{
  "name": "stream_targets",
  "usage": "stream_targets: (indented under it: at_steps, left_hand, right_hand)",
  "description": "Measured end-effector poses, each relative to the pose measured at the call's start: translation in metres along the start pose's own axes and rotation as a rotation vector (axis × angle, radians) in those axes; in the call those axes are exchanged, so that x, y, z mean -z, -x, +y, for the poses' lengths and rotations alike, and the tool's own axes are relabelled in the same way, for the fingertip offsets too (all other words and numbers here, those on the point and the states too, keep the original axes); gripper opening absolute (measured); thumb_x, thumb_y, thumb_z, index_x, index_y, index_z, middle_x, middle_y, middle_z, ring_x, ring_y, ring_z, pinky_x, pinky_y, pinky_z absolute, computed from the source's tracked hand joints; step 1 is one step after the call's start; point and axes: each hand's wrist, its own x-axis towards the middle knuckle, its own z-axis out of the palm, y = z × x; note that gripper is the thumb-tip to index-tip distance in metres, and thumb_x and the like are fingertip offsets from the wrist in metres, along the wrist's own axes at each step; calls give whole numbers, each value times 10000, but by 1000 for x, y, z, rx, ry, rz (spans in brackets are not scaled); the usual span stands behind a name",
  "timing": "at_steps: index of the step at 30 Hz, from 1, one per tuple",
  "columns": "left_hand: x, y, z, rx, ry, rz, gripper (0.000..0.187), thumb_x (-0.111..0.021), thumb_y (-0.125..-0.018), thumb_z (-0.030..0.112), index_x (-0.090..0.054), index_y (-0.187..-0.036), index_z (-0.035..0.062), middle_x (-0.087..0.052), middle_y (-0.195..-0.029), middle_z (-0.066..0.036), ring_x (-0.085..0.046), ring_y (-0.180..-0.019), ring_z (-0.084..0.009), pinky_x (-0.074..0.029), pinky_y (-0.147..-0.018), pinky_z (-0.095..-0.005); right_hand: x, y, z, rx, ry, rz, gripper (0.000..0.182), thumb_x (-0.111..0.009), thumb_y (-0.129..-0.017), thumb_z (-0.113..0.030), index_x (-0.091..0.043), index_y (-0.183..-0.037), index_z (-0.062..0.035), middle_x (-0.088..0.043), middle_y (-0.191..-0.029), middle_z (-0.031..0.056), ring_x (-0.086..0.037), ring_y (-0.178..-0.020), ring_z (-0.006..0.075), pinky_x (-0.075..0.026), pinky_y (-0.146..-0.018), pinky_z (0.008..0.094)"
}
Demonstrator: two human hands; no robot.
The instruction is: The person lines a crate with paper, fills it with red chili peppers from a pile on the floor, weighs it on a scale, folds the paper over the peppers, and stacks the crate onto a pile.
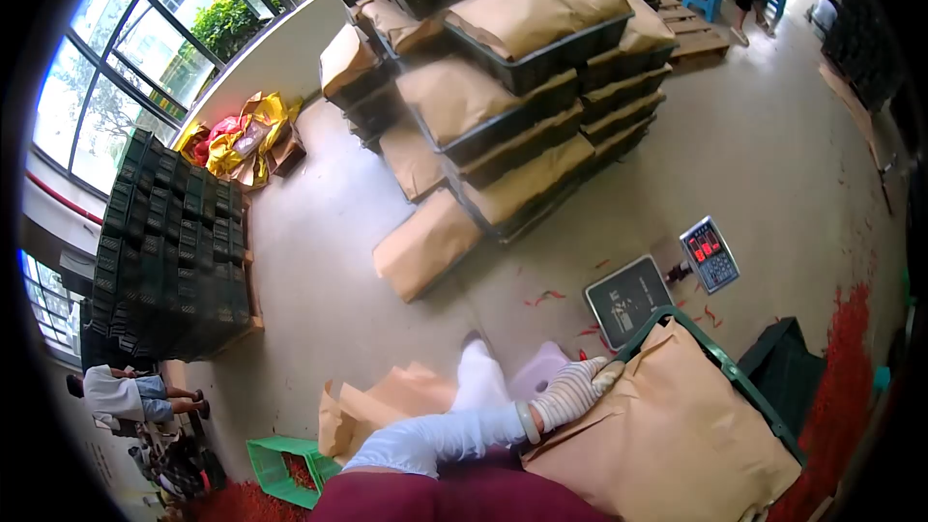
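My left hand (578, 394), in a striped knit glove below a pale blue sleeve, is closed at the near left corner of a dark green crate (735, 377). Its fingertips lie over the rim beside the brown paper (667, 425) that covers the crate's top. The crate is tilted in view, close in front of my body. My right hand is out of sight. Just beyond the crate, a digital scale has a dark platform (626, 300) and a lit red display (709, 253).
Paper-covered crates (522, 106) are stacked ahead. Black crates (169, 251) stand at left. A lilac stool (541, 367), loose brown paper (387, 411) and a green basket (280, 469) are near me. Red chillies (831, 396) cover floor at right. People (116, 396) sit farther off.
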Motion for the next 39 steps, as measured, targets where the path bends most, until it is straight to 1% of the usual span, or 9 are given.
stream_targets:
  at_steps: [8,10,12,14,19,25,29,33,39]
  left_hand:
    - [251,33,-106,43,1,434,395,-502,-976,373,-624,-1075,10,-637,-830,-138,-571,-771,-184,-475,-742,-337]
    - [312,62,-113,141,53,529,327,-490,-947,302,-644,-1027,25,-650,-988,-234,-611,-935,-413,-473,-773,-466]
    - [353,94,-137,136,85,726,281,-497,-936,239,-651,-1022,19,-659,-968,-225,-611,-905,-425,-480,-743,-455]
    - [390,133,-147,85,238,798,401,-495,-986,371,-630,-919,-1,-624,-814,-18,-515,-759,-110,-467,-681,-304]
    - [423,228,-137,116,502,1153,451,-484,-988,438,-616,-912,14,-619,-769,-39,-530,-647,-103,-458,-564,-274]
    - [431,299,-131,140,538,1573,419,-462,-1004,396,-612,-997,5,-627,-889,-62,-580,-769,-147,-500,-667,-319]
    - [445,319,-133,83,708,1622,418,-466,-1003,385,-612,-1035,-6,-639,-932,-78,-584,-776,-161,-507,-691,-328]
    - [462,365,-237,275,252,1741,481,-449,-1000,386,-577,-1143,-55,-634,-1069,-145,-596,-877,-219,-508,-787,-350]
    - [587,341,-212,374,462,1687,500,-566,-933,348,-526,-1218,-61,-609,-1139,-178,-581,-936,-229,-486,-838,-366]
  right_hand:
    - [-218,84,-210,284,196,-199,504,-550,-948,-315,-530,-1215,112,-595,-1154,280,-561,-1054,350,-430,-952,379]
    - [-280,67,-220,432,-63,-470,427,-583,-916,-321,-549,-1118,53,-592,-974,138,-544,-865,215,-447,-783,327]
    - [-327,90,-257,549,-121,-600,408,-629,-876,-348,-568,-1049,17,-592,-853,49,-534,-753,132,-454,-684,289]
    - [-370,123,-309,646,-57,-646,430,-671,-843,-379,-586,-1023,2,-595,-827,25,-531,-736,111,-452,-665,275]
    - [-475,202,-399,717,-130,-938,347,-719,-778,-254,-621,-989,4,-626,-800,35,-535,-713,108,-465,-661,274]
    - [-567,293,-461,920,10,-1197,339,-723,-769,-252,-619,-975,-3,-581,-741,71,-507,-693,111,-456,-647,280]
    - [-623,343,-475,970,-167,-1373,375,-732,-769,-258,-623,-1024,-5,-591,-742,53,-512,-685,134,-458,-640,298]
    - [-681,382,-483,1019,-120,-1469,419,-718,-780,-271,-616,-1093,-12,-619,-953,120,-574,-869,188,-458,-808,332]
    - [-790,447,-494,964,63,-1516,534,-716,-791,-315,-562,-1199,-6,-650,-1077,187,-625,-997,267,-480,-889,363]
